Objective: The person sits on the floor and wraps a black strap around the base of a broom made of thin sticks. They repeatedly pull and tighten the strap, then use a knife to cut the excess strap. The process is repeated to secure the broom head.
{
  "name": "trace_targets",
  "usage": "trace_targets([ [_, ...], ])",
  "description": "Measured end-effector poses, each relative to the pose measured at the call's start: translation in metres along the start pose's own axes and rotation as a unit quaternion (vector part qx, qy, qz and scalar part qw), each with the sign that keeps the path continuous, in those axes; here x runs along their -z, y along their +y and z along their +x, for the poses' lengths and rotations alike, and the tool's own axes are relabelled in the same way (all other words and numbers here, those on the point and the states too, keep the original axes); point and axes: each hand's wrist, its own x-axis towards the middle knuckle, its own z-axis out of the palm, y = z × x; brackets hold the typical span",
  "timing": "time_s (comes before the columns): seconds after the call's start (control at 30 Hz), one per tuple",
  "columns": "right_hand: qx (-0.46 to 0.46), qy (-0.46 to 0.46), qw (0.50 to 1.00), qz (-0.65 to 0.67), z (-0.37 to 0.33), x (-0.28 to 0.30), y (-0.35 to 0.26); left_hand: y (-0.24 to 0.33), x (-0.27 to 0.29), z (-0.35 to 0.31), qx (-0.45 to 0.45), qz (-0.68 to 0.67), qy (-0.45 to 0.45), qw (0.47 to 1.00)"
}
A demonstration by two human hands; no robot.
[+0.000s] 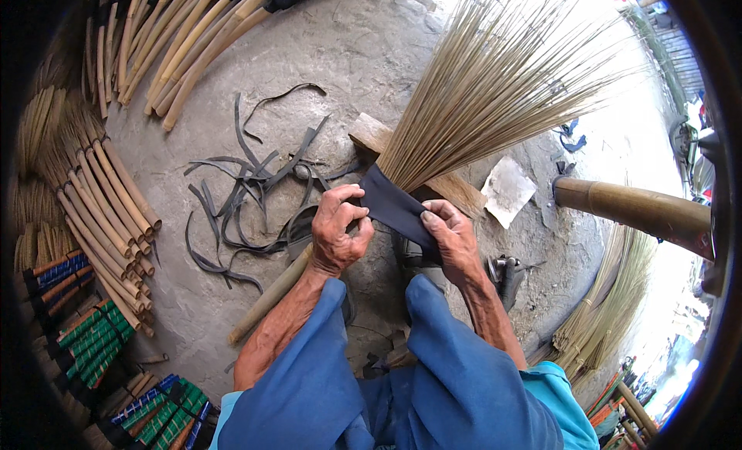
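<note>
A broom lies in front of me, its fan of long tan bristles (479, 94) spreading to the upper right. At the base of the bristles is a wide black rubber-like strip (396, 206). My left hand (338, 227) has its fingers curled in a pinch at the strip's left edge. The strip's right end is gripped by my right hand (454, 240), thumb on top, so the piece looks stretched between both hands. A bamboo handle (270, 299) runs toward the lower left beneath my left forearm; its join with the bristles is hidden.
Loose black strips (247, 187) lie tangled on the grey floor at left. A wooden block (456, 191) is under the bristles. Bamboo-handled brooms (116, 218) are stacked at far left. A thick bamboo pole (630, 206) juts in from the right, above a bristle bundle (603, 303).
</note>
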Motion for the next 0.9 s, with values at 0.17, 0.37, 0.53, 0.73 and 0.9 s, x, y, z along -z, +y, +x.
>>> trace_targets([
  [0.17, 0.005, 0.016, 0.999, -0.051, 0.009, 0.007, 0.017, -0.001, 0.003, 0.003, -0.001, -0.009, -0.009, 1.000],
  [0.37, 0.053, 0.021, 0.984, -0.169, 0.040, -0.001, 0.040, 0.005, 0.006, 0.015, 0.033, 0.063, -0.065, 0.995],
  [0.53, 0.062, 0.031, 0.980, -0.188, 0.044, -0.005, 0.031, 0.004, -0.002, 0.021, 0.064, 0.134, -0.119, 0.982],
  [0.73, 0.057, 0.016, 0.973, -0.223, 0.027, -0.015, 0.013, -0.006, 0.013, 0.033, 0.284, -0.116, -0.230, 0.924],
  [0.9, 0.118, 0.053, 0.950, -0.285, 0.025, -0.032, 0.004, 0.011, 0.007, 0.032, 0.181, 0.020, -0.186, 0.966],
])
